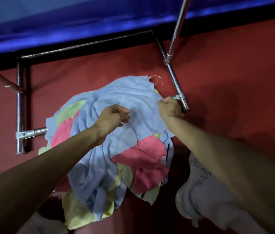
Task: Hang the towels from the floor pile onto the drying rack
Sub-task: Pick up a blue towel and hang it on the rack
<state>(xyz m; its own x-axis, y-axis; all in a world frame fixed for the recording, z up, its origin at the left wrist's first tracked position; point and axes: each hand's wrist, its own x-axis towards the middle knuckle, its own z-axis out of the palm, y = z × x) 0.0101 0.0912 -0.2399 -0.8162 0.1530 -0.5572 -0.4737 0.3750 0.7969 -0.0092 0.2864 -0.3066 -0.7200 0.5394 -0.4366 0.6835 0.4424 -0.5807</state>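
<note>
Towels (143,162) lie heaped on the red floor (234,98) directly under both hands, with pink, yellow and blue ones tangled together. None shows on the drying rack (173,76) bars in view, so most of the job seems left. The right hand (170,108) is clenched on the far edge of the top blue towel (125,95), beside a rack foot. The left hand (112,119) hovers with bent fingers over its middle; whether it pinches, I cannot tell. Low rack bars flank the pile, and a pale shoe (195,181) sits below the right forearm.
</note>
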